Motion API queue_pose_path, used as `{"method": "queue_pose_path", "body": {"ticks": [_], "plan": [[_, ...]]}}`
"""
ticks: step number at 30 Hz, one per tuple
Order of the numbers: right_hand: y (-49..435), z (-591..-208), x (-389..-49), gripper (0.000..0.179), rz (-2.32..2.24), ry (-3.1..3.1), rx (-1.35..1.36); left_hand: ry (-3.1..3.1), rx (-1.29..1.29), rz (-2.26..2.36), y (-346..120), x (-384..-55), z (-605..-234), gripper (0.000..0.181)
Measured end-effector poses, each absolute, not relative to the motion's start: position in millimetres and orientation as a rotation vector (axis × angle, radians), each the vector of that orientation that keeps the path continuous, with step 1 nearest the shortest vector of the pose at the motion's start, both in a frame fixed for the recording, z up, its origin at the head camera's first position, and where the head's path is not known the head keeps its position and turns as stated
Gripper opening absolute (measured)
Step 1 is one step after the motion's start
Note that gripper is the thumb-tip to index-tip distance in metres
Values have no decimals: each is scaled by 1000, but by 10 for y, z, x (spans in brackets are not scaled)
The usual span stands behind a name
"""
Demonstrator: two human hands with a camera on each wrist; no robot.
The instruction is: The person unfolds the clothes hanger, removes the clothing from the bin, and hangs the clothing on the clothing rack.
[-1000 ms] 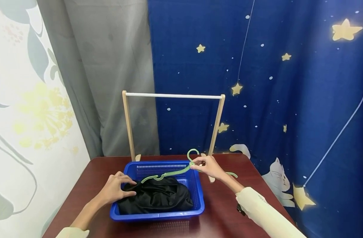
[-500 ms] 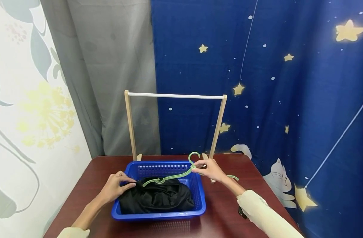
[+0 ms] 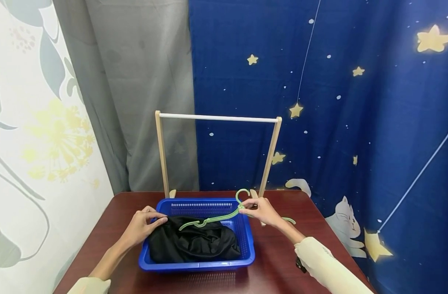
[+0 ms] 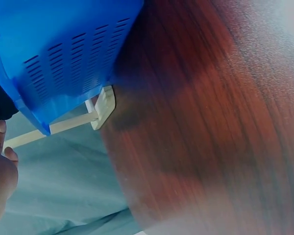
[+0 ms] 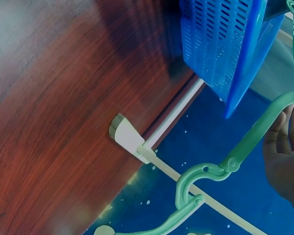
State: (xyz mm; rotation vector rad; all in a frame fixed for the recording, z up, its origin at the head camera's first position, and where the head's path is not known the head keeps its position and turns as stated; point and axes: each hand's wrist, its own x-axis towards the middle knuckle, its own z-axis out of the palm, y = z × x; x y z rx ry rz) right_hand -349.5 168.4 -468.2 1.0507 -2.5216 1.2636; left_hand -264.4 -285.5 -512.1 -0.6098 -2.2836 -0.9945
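A black garment (image 3: 194, 245) lies bunched in a blue plastic basket (image 3: 196, 267). My left hand (image 3: 141, 226) pinches the garment's upper left edge between thumb and fingers and holds it up near the basket's left rim. In my right hand (image 3: 262, 210) is a light green clothes hanger (image 3: 220, 217), gripped just below its hook. One arm of the hanger extends left over the garment; the other shows past the right wrist. The right wrist view shows the hanger's notched arm (image 5: 257, 129) close up. Only part of the left hand (image 4: 2, 166) appears in the left wrist view.
Behind the basket stands a rack with wooden posts (image 3: 269, 159) and a white crossbar (image 3: 218, 118). Everything sits on a dark red wooden table (image 3: 282, 257). Grey (image 3: 158, 81) and starry blue (image 3: 238, 90) curtains hang behind, and a patterned white panel (image 3: 62, 163) is on the left.
My left thumb and fingers have closed on the garment's edge and lifted it slightly up and left. The right hand has lowered a little with the hanger. The head view has shifted slightly.
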Motion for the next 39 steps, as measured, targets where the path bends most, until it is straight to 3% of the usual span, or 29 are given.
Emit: {"method": "queue_pose_path", "body": {"ticks": [39], "plan": [[1395,-4630,-3471,18,1348,-2504,997,-2296,-801,-897,-2556,-2721,-4938,16]]}}
